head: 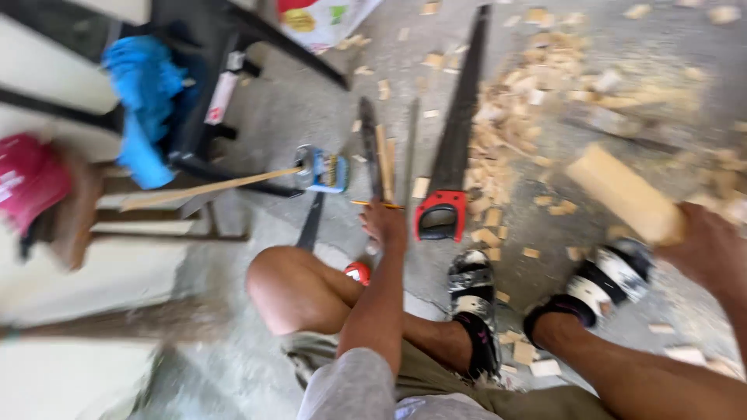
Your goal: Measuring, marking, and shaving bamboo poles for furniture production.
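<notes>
Seated person's left hand (385, 224) pinches a pencil (377, 204) by a red-handled saw (449, 175) on the floor. Right hand (704, 249) grips a raised wood block (622, 193). Steadying both would likely help; the view is blurred.

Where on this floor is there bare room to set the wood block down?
Bare concrete lies right of the right foot, below the scrap pile, and between the blue cloth and the handsaw. Around the saw and pile it is crowded. The right hand holds the block; the left hand a pencil.
</notes>
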